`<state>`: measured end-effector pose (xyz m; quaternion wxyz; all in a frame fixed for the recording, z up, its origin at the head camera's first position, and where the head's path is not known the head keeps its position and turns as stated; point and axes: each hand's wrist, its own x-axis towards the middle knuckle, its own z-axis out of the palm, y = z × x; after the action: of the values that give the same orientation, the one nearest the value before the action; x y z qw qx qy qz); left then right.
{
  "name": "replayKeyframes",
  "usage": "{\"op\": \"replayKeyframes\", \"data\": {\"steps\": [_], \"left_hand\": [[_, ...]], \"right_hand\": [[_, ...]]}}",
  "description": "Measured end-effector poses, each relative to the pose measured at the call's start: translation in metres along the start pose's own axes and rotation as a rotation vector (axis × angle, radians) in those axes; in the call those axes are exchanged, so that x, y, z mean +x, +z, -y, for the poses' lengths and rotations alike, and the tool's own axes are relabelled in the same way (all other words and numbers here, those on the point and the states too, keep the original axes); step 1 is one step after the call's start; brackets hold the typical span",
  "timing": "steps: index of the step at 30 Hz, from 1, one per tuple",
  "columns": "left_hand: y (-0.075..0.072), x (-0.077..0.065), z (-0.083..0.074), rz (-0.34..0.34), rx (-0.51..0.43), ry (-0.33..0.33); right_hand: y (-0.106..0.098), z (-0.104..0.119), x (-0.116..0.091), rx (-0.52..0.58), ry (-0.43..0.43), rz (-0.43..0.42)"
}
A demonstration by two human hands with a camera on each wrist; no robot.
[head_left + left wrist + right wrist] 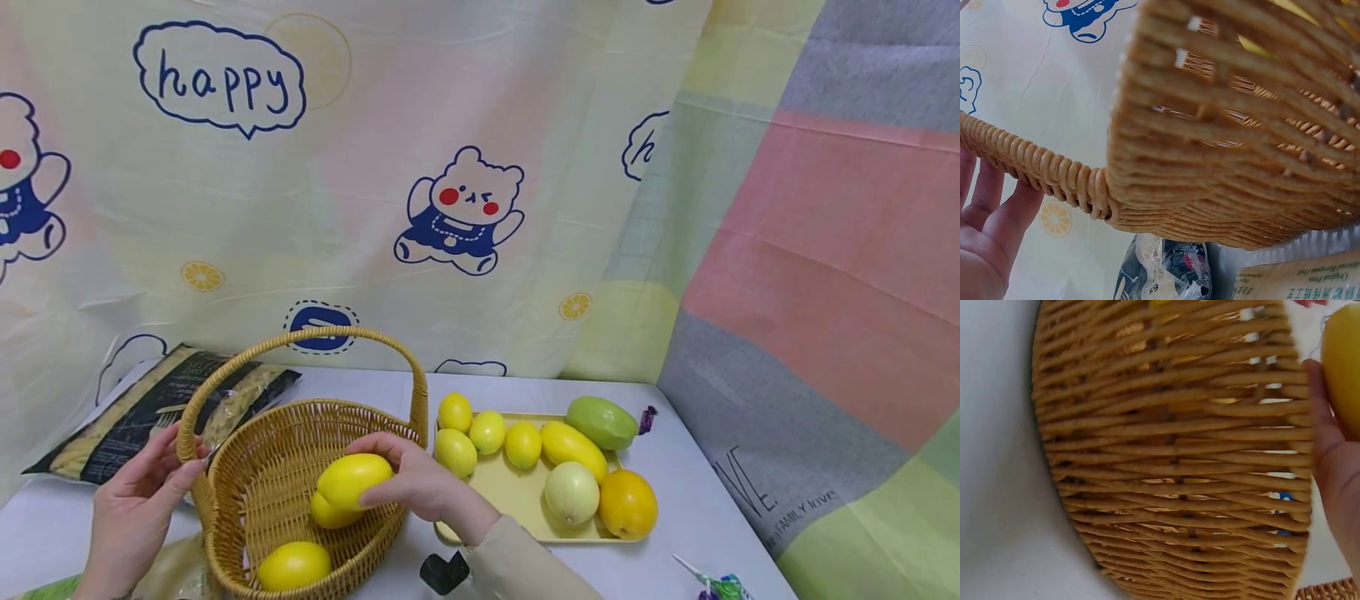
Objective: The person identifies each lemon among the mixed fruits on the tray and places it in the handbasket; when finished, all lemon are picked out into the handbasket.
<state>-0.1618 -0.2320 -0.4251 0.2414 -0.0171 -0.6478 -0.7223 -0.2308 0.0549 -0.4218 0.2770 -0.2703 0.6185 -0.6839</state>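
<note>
My left hand (138, 508) holds the wound handle (1029, 156) of a wicker basket (247, 467) near its left base, thumb in front. In the left wrist view the fingers lie behind the handle. Over the basket's opening, my right hand (420, 483) grips a smooth yellow oval fruit (354, 481) between thumb and fingers. Another yellow fruit (330, 514) shows just under it, partly hidden, and a third yellow fruit (294, 567) lies at the basket's near side. The right wrist view has the woven wall in front, with the held fruit (1344, 369) at the right edge.
Right of the basket, a pale yellow tray (510, 500) bears several lemons (522, 444), a long yellow fruit (573, 450), a green fruit (602, 422), a pale round fruit (572, 493) and an orange (628, 504). A black package (112, 425) lies behind left; a black object (444, 573) lies in front.
</note>
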Motion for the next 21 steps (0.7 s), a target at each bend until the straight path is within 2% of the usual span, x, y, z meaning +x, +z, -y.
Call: {"op": "replayKeyframes", "data": {"steps": [7, 10, 12, 17, 19, 21], "left_hand": [[0.0, 0.0, -0.001, 0.002, -0.016, -0.003], [0.0, 0.001, 0.001, 0.004, -0.018, -0.001], [-0.002, 0.002, 0.003, 0.005, -0.014, 0.0], [-0.012, 0.008, 0.021, 0.015, -0.012, 0.015], [-0.018, 0.012, 0.033, 0.03, -0.016, 0.044], [-0.021, 0.014, 0.037, 0.023, -0.011, 0.024]], "right_hand": [[0.007, 0.002, 0.012, -0.338, 0.087, 0.116], [0.008, 0.004, 0.013, -0.404, 0.108, 0.148], [0.009, 0.004, 0.013, -0.364, 0.121, 0.158], [0.011, 0.003, 0.012, -0.166, 0.126, 0.149], [0.011, 0.003, 0.011, -0.131, 0.109, 0.141], [0.01, 0.003, 0.01, -0.111, 0.088, 0.14]]}}
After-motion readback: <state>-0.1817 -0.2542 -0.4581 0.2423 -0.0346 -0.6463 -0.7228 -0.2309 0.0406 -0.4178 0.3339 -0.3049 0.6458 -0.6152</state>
